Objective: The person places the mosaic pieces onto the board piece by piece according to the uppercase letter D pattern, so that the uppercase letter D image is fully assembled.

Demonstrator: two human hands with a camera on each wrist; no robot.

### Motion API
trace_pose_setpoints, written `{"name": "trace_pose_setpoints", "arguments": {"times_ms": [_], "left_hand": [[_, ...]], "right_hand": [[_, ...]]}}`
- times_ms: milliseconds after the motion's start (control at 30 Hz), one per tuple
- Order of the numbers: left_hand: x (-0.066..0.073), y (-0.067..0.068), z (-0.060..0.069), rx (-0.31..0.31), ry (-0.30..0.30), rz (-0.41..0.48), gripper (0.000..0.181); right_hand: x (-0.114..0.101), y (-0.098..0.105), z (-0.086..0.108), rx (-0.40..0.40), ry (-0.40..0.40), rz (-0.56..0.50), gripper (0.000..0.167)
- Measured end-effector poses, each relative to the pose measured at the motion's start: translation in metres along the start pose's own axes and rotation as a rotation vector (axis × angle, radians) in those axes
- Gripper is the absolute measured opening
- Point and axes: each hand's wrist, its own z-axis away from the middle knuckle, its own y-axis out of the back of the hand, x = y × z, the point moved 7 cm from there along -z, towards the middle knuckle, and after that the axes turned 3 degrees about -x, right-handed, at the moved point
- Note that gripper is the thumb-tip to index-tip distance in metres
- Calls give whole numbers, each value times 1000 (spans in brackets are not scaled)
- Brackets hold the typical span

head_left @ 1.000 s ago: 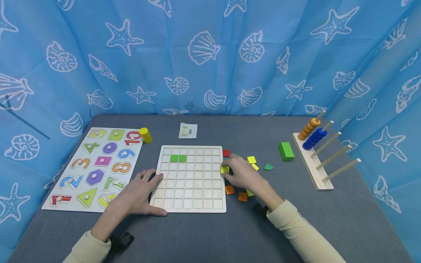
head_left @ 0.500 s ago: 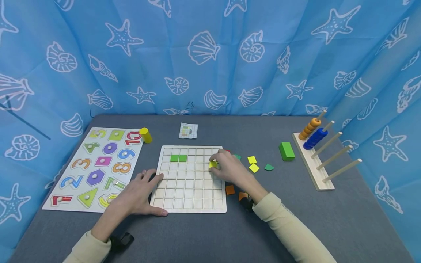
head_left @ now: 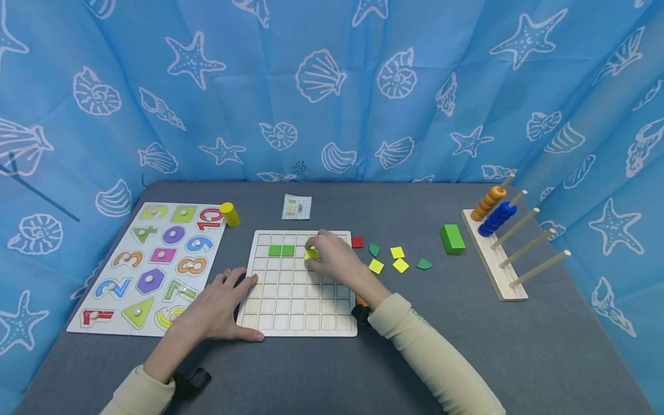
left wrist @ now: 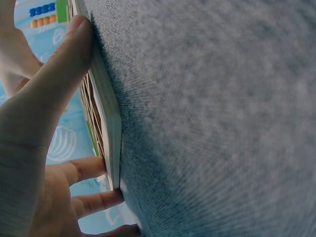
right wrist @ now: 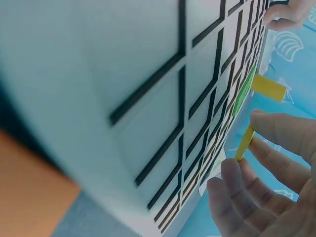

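Note:
A white grid board (head_left: 282,291) lies on the dark grey table. Two green square tiles (head_left: 282,251) sit side by side in its upper left cells. At the board's front left corner, my left hand (head_left: 220,308) is spread, its thumb along the front edge and its fingers against the left edge; the left wrist view shows thumb and fingers touching the board's side (left wrist: 112,128). My right hand (head_left: 337,257) pinches a yellow square tile (right wrist: 244,143) between thumb and fingers, above the board's upper cells, right of the green tiles. In the head view, part of this tile (head_left: 310,253) shows at the fingertips.
Right of the board lie a red tile (head_left: 357,242), several yellow tiles (head_left: 400,266) and green quarter-round pieces (head_left: 424,264). An orange tile (right wrist: 29,192) is partly hidden. Around stand a number puzzle (head_left: 171,270), yellow cylinder (head_left: 230,214), printed card (head_left: 297,207), green block (head_left: 452,239) and peg abacus (head_left: 495,259).
My right hand has carried the yellow tile leftward from the board's right edge to beside the green tiles. The left hand has stayed at the board's corner.

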Motion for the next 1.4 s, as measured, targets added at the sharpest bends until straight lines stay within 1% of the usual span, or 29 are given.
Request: {"name": "trace_pose_setpoints", "arguments": {"times_ms": [100, 233, 533, 700, 833, 1133, 1233, 1400], "left_hand": [[-1, 0, 0, -5, 4, 3, 120], [-1, -1, 0, -6, 9, 2, 120], [0, 0, 0, 2, 0, -4, 119], [1, 1, 0, 10, -3, -7, 118], [0, 0, 0, 13, -3, -6, 118], [0, 1, 0, 10, -4, -3, 118], [0, 0, 0, 8, -3, -4, 119], [0, 0, 0, 10, -2, -5, 119]], "right_hand": [[-2, -4, -5, -9, -5, -2, 28], [-4, -7, -12, -12, -17, 22, 28], [-6, -12, -24, -26, -38, 40, 28], [-6, -14, -27, -27, -44, 53, 26], [-5, -15, -29, -30, -46, 44, 26], [-5, -16, -29, -14, -16, 30, 26], [-6, -17, -29, -18, -22, 23, 25], [-5, -17, -28, -28, -28, 46, 24]]}}
